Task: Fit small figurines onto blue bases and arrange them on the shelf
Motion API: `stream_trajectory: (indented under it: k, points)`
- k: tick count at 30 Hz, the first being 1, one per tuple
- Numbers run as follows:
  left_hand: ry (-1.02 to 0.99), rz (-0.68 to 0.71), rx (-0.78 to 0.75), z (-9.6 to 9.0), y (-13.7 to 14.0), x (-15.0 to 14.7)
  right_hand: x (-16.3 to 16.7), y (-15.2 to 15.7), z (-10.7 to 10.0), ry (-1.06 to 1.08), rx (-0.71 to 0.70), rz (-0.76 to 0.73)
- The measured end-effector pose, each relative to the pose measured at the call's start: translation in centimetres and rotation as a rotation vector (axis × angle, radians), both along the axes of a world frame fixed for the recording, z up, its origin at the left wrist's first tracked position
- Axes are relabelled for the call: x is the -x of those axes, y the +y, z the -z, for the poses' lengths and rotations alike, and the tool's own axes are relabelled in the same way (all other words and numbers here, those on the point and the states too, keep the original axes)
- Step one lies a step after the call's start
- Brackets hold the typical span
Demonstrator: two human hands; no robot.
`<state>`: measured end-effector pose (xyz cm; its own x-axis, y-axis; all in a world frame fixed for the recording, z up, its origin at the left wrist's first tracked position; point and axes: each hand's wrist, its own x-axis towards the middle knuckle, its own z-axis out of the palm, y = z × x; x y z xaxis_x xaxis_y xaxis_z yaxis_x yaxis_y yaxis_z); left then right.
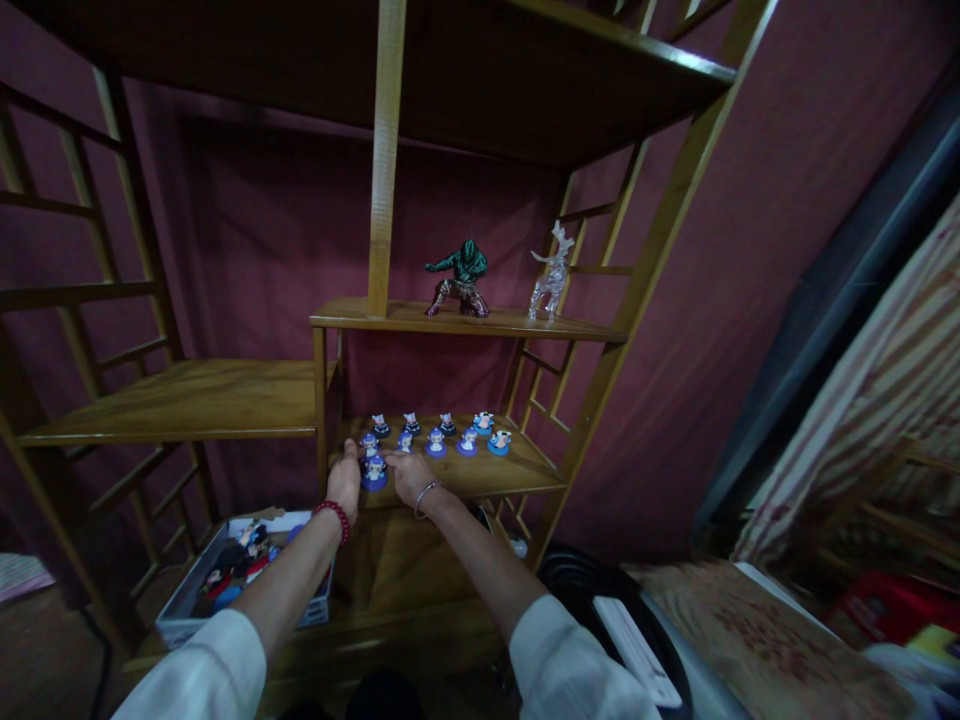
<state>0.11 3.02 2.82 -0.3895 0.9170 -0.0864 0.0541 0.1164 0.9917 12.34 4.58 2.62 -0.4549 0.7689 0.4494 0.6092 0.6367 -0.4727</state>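
Note:
A small purple-and-white figurine (pixel 374 473) on a round purple base stands upright at the front left of the low shelf, between my two hands. My left hand (pixel 344 482), with a red bead bracelet, is at its left side, thumb raised and fingers fairly straight. From the right, my right hand (pixel 410 479), wearing a silver bangle, stretches its index finger to the figurine's side; whether it touches is unclear. Right behind stands another purple figurine (pixel 370 445). More purple ones, such as a figurine (pixel 436 442), line up to the right, with a blue-based figurine (pixel 499 442) at the end.
Dark-based figurines (pixel 410 423) form the back row. Above, a shelf (pixel 510 322) carries a crouching green-and-bronze statue (pixel 461 278) and a clear deer ornament (pixel 551 275). A plastic bin (pixel 180 615) of mixed figurines sits lower left. An upright post (pixel 320 400) borders my left hand.

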Motion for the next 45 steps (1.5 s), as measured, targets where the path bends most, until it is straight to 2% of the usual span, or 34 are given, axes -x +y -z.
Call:
stream_trajectory:
  k: [5,19,33,40,45]
  points:
    - [-0.003,0.017,0.003,-0.1,0.2,0.1,0.2,0.3,0.1,-0.064,-0.048,-0.015]
    - [-0.098,0.061,-0.036,-0.4,0.4,0.2,0.6,0.9,1.1,-0.027,-0.117,0.003]
    - [0.106,0.078,-0.118,0.4,-0.1,0.6,-0.3,-0.5,1.0,0.087,-0.186,-0.023]
    - [0.277,0.116,-0.268,0.5,-2.7,0.5,-2.7,-1.8,1.5,0.114,-0.217,0.152]
    - [0.440,0.006,-0.405,1.5,-5.0,0.1,-3.4,-2.6,1.6,-0.003,-0.216,0.296]
